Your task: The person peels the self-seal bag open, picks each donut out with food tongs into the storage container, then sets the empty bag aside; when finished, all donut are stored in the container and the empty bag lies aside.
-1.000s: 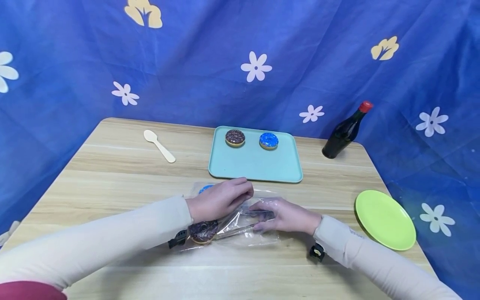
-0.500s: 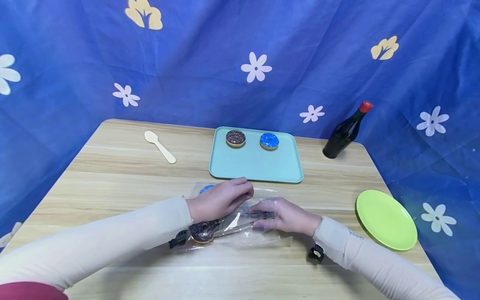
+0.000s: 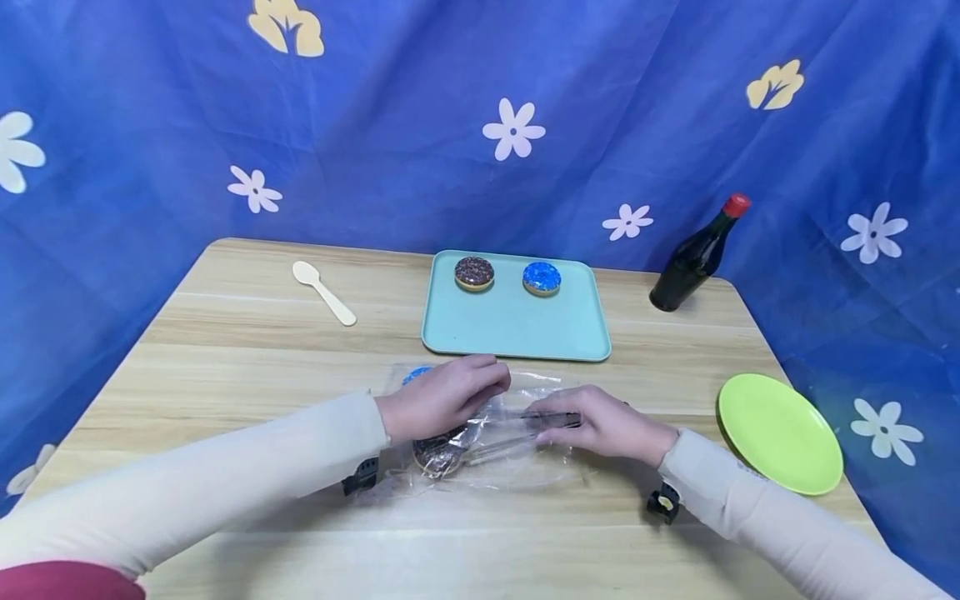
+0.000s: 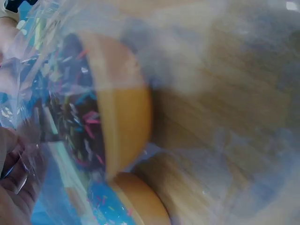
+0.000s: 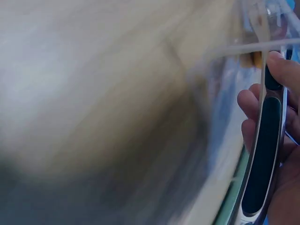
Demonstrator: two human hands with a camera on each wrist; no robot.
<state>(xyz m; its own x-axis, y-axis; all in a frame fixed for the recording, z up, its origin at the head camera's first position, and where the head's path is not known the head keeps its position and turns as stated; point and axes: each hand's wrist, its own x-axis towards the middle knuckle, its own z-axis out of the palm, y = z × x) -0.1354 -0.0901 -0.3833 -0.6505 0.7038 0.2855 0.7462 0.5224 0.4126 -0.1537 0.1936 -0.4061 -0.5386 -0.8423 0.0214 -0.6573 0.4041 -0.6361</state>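
My left hand grips the upper part of a clear plastic bag on the table, its fingers curled. Inside the bag are a chocolate donut and a blue donut, partly covered by that hand. Through the film in the left wrist view, the brown donut stands on edge beside the blue-iced one. My right hand holds metal tongs with dark grips at the bag's right-hand end, thumb on one arm. The tongs' front part overlaps the bag and points left toward the chocolate donut.
Behind the hands lies a light teal tray bearing a chocolate donut and a blue donut. A cream spoon is at the back left. A dark bottle stands back right, and a green plate lies at the right edge.
My right hand has drawn the tongs to the right, back toward the bag's end. The chocolate donut in the bag has shifted slightly right. My left hand stays almost in place.
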